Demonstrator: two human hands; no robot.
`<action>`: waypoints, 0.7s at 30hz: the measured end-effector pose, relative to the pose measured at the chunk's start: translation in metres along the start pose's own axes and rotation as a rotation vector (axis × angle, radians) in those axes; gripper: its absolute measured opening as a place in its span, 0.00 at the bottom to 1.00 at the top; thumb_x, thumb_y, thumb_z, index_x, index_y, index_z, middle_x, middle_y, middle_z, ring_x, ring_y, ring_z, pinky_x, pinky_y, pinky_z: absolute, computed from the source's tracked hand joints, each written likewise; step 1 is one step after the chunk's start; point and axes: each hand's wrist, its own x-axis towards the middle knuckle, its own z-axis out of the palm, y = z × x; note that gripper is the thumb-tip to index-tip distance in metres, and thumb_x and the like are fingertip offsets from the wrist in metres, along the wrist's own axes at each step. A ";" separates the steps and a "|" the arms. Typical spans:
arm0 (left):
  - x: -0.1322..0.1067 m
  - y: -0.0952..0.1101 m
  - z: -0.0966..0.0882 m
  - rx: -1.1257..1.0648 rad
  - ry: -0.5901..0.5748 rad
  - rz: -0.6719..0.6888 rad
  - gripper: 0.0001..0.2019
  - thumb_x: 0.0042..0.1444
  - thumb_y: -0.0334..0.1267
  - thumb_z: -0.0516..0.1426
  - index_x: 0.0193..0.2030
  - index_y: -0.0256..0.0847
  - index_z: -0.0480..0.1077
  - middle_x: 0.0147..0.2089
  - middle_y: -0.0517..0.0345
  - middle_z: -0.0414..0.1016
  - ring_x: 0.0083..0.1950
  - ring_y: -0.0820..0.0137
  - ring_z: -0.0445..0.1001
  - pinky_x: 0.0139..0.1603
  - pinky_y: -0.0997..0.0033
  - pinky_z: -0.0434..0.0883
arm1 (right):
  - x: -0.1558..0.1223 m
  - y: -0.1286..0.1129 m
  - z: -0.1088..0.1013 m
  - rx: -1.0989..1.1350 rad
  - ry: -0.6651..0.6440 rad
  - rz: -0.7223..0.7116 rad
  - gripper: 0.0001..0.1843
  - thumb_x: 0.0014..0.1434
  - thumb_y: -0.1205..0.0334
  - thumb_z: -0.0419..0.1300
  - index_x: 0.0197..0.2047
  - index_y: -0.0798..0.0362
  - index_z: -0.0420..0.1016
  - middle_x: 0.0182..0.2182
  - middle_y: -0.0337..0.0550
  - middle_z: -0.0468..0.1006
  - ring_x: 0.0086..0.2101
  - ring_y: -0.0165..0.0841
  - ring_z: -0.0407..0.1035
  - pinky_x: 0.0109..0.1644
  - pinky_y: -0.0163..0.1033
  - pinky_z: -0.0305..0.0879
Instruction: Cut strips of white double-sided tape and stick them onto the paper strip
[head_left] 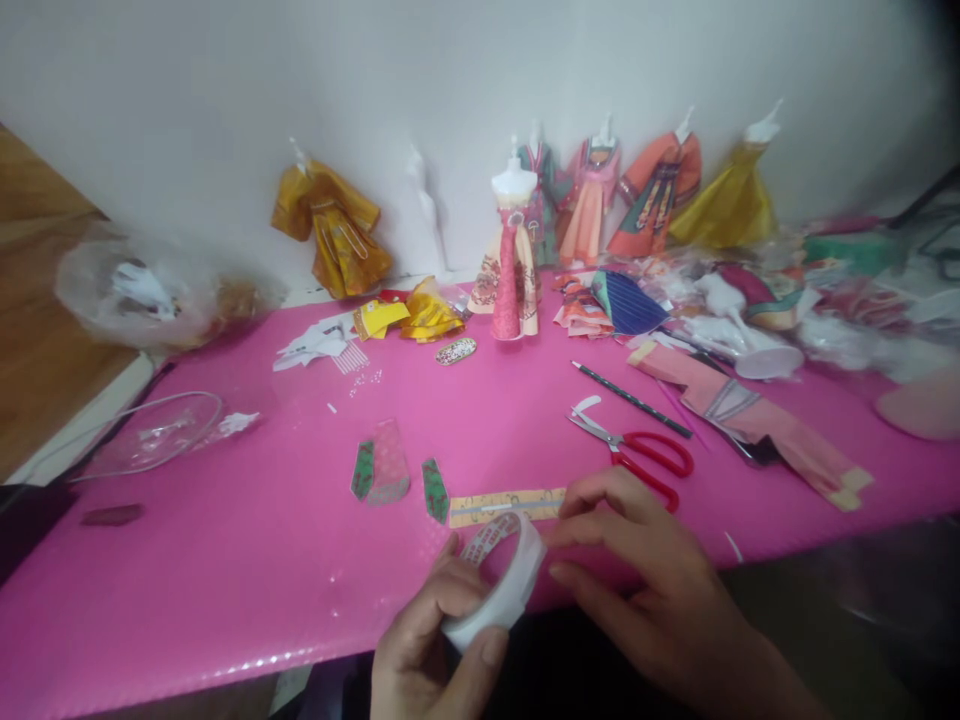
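Note:
My left hand (439,630) is closed around a roll of white tape (529,570), thumb outside and fingers through the ring, above the table's front edge. Printing shows on the roll's inner core. Just to the right is my right hand (652,580), its fingertips close to the roll's edge. Its thumb and fingers are bent, with a small gap between them; no held thing shows. Behind the roll lies a patterned yellow fabric strip (469,510) with a grey line along it. Red-handled scissors (645,455) lie partly open beyond my right hand.
Green patterned pieces (435,490) and a pink piece (390,455) lie on the pink table (247,560). A dark pencil (630,398) and pink garment (742,410) are at right. Dressed miniature mannequins (514,240) line the wall. Plastic bags (135,290) bulge at left.

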 end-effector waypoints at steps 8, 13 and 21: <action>-0.001 0.002 -0.002 0.043 -0.035 -0.009 0.06 0.56 0.32 0.62 0.31 0.46 0.70 0.31 0.66 0.76 0.34 0.71 0.75 0.63 0.61 0.63 | -0.001 0.001 0.000 -0.020 0.009 -0.016 0.09 0.60 0.70 0.61 0.44 0.51 0.76 0.40 0.45 0.74 0.43 0.36 0.70 0.47 0.39 0.69; 0.001 0.000 -0.003 0.022 -0.072 0.008 0.05 0.56 0.33 0.61 0.31 0.46 0.70 0.30 0.65 0.76 0.34 0.70 0.75 0.53 0.64 0.70 | -0.001 0.001 0.000 -0.019 -0.005 -0.021 0.07 0.59 0.71 0.62 0.40 0.50 0.75 0.40 0.43 0.73 0.42 0.34 0.70 0.46 0.37 0.68; 0.004 0.006 0.002 -0.025 -0.012 -0.046 0.06 0.55 0.35 0.62 0.28 0.47 0.71 0.28 0.63 0.74 0.32 0.67 0.73 0.35 0.70 0.70 | 0.001 -0.001 -0.001 0.024 -0.004 -0.031 0.06 0.60 0.72 0.60 0.37 0.51 0.72 0.38 0.41 0.71 0.40 0.32 0.70 0.44 0.34 0.66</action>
